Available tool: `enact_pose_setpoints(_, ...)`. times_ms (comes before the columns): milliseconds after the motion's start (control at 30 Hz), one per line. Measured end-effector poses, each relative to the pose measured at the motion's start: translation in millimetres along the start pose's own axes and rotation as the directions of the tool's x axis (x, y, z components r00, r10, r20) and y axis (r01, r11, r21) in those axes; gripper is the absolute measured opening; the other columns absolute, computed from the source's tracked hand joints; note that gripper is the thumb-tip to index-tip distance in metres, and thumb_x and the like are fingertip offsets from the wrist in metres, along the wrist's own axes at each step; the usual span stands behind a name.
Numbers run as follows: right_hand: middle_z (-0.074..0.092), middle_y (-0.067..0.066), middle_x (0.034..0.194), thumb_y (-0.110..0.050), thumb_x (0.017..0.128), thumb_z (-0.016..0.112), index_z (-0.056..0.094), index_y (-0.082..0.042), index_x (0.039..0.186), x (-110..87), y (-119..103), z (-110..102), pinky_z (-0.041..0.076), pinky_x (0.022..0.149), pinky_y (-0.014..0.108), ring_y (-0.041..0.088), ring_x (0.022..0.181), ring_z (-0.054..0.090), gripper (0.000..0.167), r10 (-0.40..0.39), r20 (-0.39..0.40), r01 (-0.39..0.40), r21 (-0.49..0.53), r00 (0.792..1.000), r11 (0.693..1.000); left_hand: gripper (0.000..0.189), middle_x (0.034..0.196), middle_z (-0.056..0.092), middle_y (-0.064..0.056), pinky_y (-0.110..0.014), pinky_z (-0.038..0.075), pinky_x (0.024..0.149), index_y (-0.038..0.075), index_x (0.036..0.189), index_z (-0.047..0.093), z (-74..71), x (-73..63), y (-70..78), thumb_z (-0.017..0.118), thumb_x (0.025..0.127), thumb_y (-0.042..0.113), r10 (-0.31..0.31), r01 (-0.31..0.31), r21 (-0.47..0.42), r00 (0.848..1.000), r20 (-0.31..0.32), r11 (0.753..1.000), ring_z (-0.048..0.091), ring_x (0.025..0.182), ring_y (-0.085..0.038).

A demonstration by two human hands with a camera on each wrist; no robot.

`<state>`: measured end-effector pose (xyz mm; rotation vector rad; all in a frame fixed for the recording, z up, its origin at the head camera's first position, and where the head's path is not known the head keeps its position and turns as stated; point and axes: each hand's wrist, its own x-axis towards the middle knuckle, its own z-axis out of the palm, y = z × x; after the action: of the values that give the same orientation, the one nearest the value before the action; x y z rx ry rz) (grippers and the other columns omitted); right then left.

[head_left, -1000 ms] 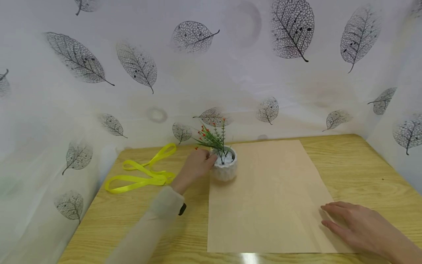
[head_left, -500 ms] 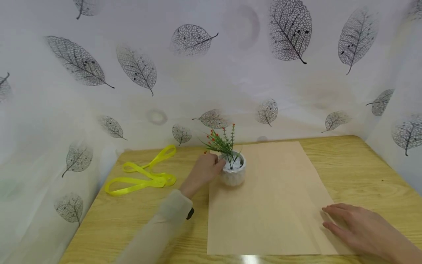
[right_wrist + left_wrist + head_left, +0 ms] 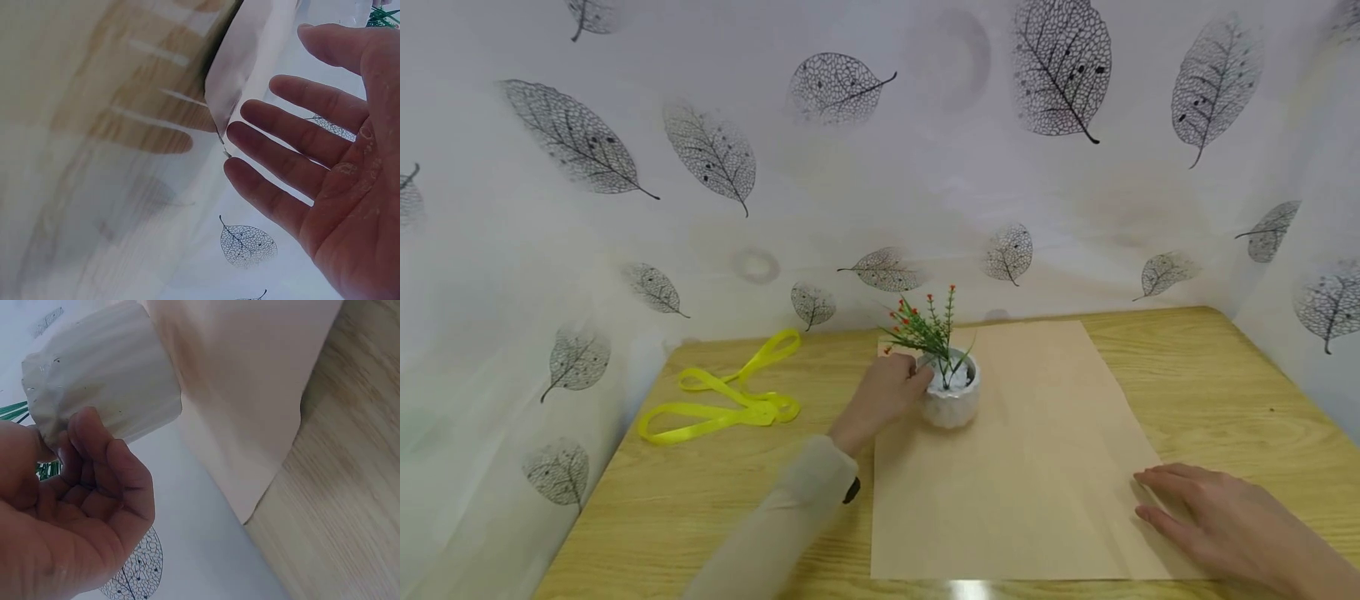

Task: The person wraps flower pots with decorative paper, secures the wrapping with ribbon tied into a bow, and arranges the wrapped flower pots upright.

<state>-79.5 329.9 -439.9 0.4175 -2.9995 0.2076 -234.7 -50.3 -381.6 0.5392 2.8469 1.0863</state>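
A white fluted flowerpot (image 3: 951,408) holds green sprigs (image 3: 928,333) with small red flowers. My left hand (image 3: 883,396) pinches its rim on the left side; in the left wrist view the thumb and fingers grip the edge of the pot (image 3: 109,369). It is over the upper left part of a tan sheet of paper (image 3: 1022,475); whether its base touches the paper I cannot tell. At the sheet's lower right edge is my right hand (image 3: 1217,517), holding nothing. Its fingers (image 3: 294,112) are straight and spread in the right wrist view.
A looped yellow ribbon (image 3: 722,404) lies on the wooden table (image 3: 647,508), left of the paper. Behind and at the sides hangs a white sheet (image 3: 880,183) with a printed leaf pattern.
My left hand has carried the flowerpot to the right and slightly nearer over the paper. The right hand has stayed almost in place.
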Motion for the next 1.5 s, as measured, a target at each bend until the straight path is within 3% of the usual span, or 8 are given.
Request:
enact_pose_setpoints(500, 0.076, 0.004, 0.112, -0.043, 0.085, 0.082, 0.079, -0.016, 0.109, -0.6, 0, 1, 0.058, 0.083, 0.051, 0.029, 0.099, 0.074, 0.036, -0.002, -0.004, 0.002, -0.003, 1.0, 1.0, 0.039, 0.057, 0.043, 0.004, -0.024, 0.031, 0.046, 0.016, 0.062, 0.045, 22.5, 4.3, 19.6, 0.053, 0.099, 0.025, -0.037, 0.038, -0.042, 0.999, 0.031, 0.998, 0.037, 0.05, -0.011)
enact_pose_setpoints(1067, 0.076, 0.003, 0.111, -0.044, 0.085, 0.081, 0.079, -0.016, 0.109, -0.1, 2, 2, 0.059, 0.082, 0.051, 0.029, 0.099, 0.074, 0.037, 0.001, 0.005, -0.001, -0.004, 1.0, 1.0, 0.042, 0.053, 0.036, 0.006, -0.022, 0.025, 0.042, 0.018, 0.059, 0.039, 44.0, 13.5, 33.5, 0.051, 0.098, 0.026, 0.015, -0.011, -0.095, 0.999, 0.038, 0.995, 0.03, 0.046, -0.008)
enact_pose_setpoints(1267, 0.076, 0.0, 0.109, -0.043, 0.084, 0.082, 0.079, -0.017, 0.107, 0.9, 0, 0, 0.059, 0.081, 0.049, 0.028, 0.096, 0.074, 0.035, -0.023, -0.024, 0.022, -0.017, 0.999, 1.0, 0.043, 0.052, 0.035, 0.006, -0.022, 0.025, 0.041, 0.018, 0.057, 0.038, 48.9, 16.2, 37.2, 0.051, 0.098, 0.025, -0.006, 0.009, -0.103, 0.999, 0.036, 0.995, 0.029, 0.045, -0.008)
enact_pose_setpoints(1500, 0.076, 0.003, 0.11, -0.043, 0.084, 0.082, 0.079, -0.016, 0.107, 1.7, -1, 0, 0.058, 0.082, 0.051, 0.029, 0.099, 0.074, 0.036, -0.008, -0.005, 0.008, -0.001, 1.0, 1.0, 0.046, 0.052, 0.036, 0.005, -0.023, 0.027, 0.042, 0.018, 0.056, 0.039, 54.0, 21.3, 41.8, 0.052, 0.099, 0.027, -0.015, 0.018, -0.089, 0.999, 0.037, 0.996, 0.031, 0.045, -0.009)
